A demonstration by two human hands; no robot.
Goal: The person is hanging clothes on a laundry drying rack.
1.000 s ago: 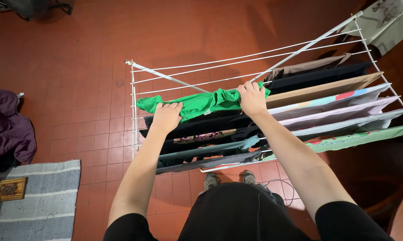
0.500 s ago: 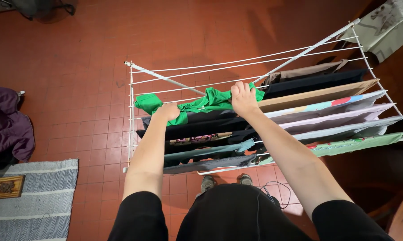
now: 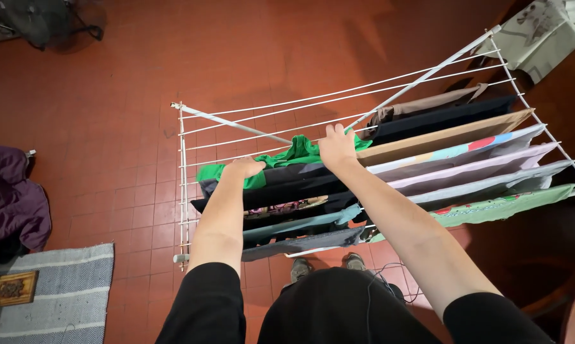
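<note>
Green garment (image 3: 300,153), one, gripped by fingers of both left hand (image 3: 241,168) and right hand (image 3: 336,146), on one white drying rack (image 3: 182,191)

Both arms out, left hand (image 3: 243,167) & right hand (image 3: 336,145) fingers curled.

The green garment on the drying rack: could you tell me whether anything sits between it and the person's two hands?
Nothing visible does. The left hand rests on the green garment at its left end, and the right hand grips its bunched right end. The garment lies across the drying rack, with bare wires beyond it and a dark garment just nearer.
</note>
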